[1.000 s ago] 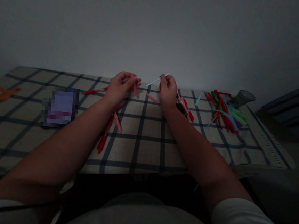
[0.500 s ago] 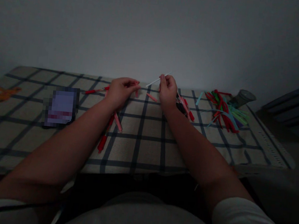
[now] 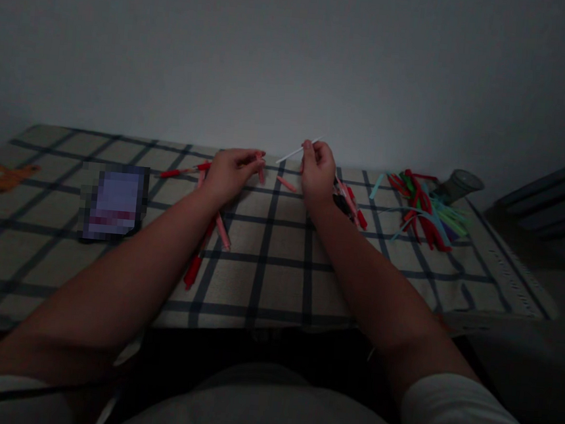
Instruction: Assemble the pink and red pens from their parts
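1. Pinching a pink tube (image 3: 261, 174) between thumb and fingers, the left hand (image 3: 230, 171) is holding it toward the far side of the tabletop (image 3: 276, 284), its lower end pointing down.
2. The right hand (image 3: 318, 175) is pinching a white stick (image 3: 290, 155); the stick is slanting, its lower end pointing toward the left hand but not touching it.
3. The stick could be swivelling out of line if the right fingers loosen, since both its ends are sticking out unsupported.
4. The tube could be slipping down if the left pinch slackens, because only the fingertips seem to be gripping it.
5. A pink piece (image 3: 286, 184) is lying loose on the tabletop between the hands; a low sweep by either one could be sending it rolling.
6. A red pen (image 3: 191, 273) and a pink barrel (image 3: 223, 233) are resting just beside the left forearm, so a drop of that arm could be nudging them.
7. Both forearms are reaching forward and converging, with a gap between the hands; the right thumb is pressing along the stick, the other fingers curling in.
8. The light being dim, the tube's top is perhaps partly covered by the fingers.
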The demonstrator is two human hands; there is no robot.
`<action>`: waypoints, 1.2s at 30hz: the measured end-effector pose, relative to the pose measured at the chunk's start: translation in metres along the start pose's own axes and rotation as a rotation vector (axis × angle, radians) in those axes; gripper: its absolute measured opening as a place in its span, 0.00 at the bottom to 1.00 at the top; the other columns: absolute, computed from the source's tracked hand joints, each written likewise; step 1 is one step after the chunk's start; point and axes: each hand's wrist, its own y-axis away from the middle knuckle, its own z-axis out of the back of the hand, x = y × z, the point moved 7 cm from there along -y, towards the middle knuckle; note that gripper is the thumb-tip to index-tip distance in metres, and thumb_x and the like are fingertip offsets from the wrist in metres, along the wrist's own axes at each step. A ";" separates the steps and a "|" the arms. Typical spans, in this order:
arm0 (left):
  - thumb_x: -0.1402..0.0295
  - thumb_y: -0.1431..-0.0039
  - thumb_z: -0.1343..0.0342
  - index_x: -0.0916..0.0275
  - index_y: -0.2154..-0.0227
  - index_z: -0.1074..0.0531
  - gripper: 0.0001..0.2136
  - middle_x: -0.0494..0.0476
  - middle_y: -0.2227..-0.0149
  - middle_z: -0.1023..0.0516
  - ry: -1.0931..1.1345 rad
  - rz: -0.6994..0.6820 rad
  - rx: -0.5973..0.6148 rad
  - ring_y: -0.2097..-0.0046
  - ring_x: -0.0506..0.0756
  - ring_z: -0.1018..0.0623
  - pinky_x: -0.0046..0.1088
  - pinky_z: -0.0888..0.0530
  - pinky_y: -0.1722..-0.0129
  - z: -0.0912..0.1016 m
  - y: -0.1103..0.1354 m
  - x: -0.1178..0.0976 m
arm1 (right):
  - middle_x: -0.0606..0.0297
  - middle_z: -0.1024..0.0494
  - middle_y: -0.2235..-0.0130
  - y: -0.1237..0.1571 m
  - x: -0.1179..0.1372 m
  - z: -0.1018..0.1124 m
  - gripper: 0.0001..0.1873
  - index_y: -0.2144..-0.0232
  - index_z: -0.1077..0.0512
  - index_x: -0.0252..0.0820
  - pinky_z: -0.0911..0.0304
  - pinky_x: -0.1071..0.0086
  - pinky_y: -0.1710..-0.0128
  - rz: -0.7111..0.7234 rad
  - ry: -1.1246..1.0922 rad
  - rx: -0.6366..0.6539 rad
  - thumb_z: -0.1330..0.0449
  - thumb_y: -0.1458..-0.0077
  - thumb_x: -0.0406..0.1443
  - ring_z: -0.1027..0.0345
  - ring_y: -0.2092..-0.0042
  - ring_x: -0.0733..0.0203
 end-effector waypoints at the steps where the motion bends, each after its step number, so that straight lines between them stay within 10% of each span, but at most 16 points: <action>1: 0.59 0.35 0.31 0.61 0.50 0.12 0.15 0.61 0.51 0.09 0.015 0.001 -0.029 0.46 0.63 0.13 0.40 0.18 0.38 0.001 -0.001 0.002 | 0.70 0.41 0.65 -0.001 -0.004 0.000 0.29 0.62 0.35 0.50 0.38 0.69 0.62 0.012 -0.022 0.005 0.43 0.28 0.66 0.38 0.61 0.61; 17: 0.50 0.24 0.39 0.59 0.40 0.17 0.21 0.61 0.51 0.11 0.096 -0.059 -0.121 0.48 0.60 0.12 0.36 0.15 0.47 0.009 -0.001 -0.009 | 0.75 0.38 0.70 -0.005 -0.013 0.002 0.32 0.65 0.37 0.50 0.37 0.71 0.66 0.118 -0.132 -0.059 0.40 0.30 0.68 0.37 0.68 0.66; 25: 0.62 0.39 0.29 0.59 0.61 0.14 0.07 0.59 0.57 0.09 -0.079 -0.052 0.083 0.52 0.61 0.13 0.37 0.16 0.46 -0.007 -0.001 -0.007 | 0.76 0.38 0.70 -0.002 -0.006 0.000 0.32 0.66 0.37 0.50 0.36 0.72 0.67 0.073 -0.174 -0.054 0.38 0.31 0.68 0.38 0.69 0.67; 36: 0.58 0.34 0.30 0.59 0.51 0.17 0.13 0.58 0.54 0.11 0.165 0.013 -0.168 0.50 0.59 0.12 0.35 0.14 0.48 0.010 -0.001 -0.009 | 0.74 0.39 0.69 -0.007 -0.018 0.002 0.32 0.64 0.36 0.50 0.36 0.73 0.66 0.136 -0.133 -0.051 0.41 0.30 0.68 0.38 0.67 0.67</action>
